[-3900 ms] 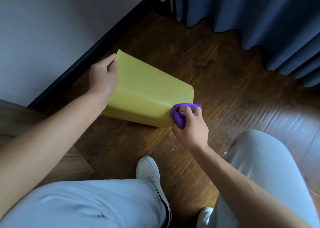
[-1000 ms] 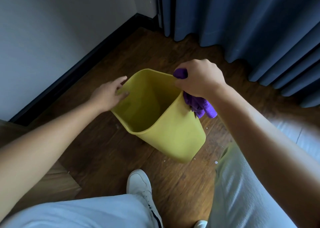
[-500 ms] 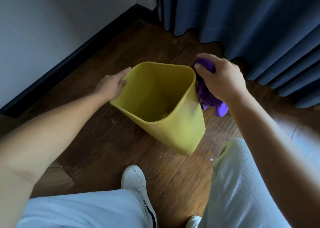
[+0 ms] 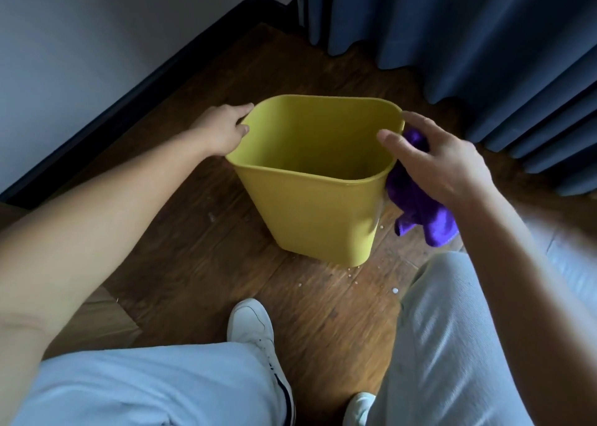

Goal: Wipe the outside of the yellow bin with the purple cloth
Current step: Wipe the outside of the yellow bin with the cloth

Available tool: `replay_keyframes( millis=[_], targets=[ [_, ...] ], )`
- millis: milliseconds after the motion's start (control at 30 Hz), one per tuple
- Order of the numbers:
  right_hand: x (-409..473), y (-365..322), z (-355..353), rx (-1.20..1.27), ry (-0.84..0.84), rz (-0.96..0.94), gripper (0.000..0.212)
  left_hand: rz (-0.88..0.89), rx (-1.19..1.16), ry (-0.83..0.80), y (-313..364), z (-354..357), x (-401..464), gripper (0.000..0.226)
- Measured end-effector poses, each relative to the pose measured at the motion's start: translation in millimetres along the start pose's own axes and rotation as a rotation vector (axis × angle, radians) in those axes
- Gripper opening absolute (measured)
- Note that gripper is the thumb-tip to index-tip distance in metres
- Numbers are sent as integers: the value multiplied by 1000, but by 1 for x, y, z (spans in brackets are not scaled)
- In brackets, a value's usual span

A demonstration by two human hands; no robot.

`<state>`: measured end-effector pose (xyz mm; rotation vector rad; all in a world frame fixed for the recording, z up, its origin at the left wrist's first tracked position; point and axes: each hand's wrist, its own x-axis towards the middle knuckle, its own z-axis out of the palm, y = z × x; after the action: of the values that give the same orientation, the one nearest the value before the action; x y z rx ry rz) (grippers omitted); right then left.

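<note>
The yellow bin (image 4: 316, 212) stands nearly upright on the wooden floor, its open mouth facing me. My left hand (image 4: 219, 128) holds the bin's left rim. My right hand (image 4: 436, 157) is at the bin's right side, fingers spread, with the purple cloth (image 4: 416, 209) bunched under the palm and pressed against the bin's right outer wall. Part of the cloth hangs down below the hand.
A white wall with a dark baseboard (image 4: 129, 102) runs along the left. Blue curtains (image 4: 468, 37) hang at the back and right. My knees and white shoes (image 4: 255, 332) are in front of the bin. Small white specks (image 4: 394, 290) lie on the floor.
The bin has been turned from lying on its side to nearly upright. My right hand with the cloth slid from the rim to the bin's right outer side. My left hand stayed on the left rim.
</note>
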<state>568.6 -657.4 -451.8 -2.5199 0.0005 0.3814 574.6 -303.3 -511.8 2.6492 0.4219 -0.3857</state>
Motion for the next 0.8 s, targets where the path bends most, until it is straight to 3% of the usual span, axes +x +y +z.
replay_keyframes(
  millis=[100,433,667,800],
  targets=[
    [16,4,0,-148,-38,43,68,-5,25,2,13,-4,-1,54],
    [29,33,16,-44,-8,83,65,-23,-101,14,33,-6,-6,50],
    [37,34,25,8,49,-4,58,-53,-182,-34,26,-20,-25,57],
    [45,18,36,7,45,-91,56,-49,-174,74,11,-43,-49,61]
  ],
)
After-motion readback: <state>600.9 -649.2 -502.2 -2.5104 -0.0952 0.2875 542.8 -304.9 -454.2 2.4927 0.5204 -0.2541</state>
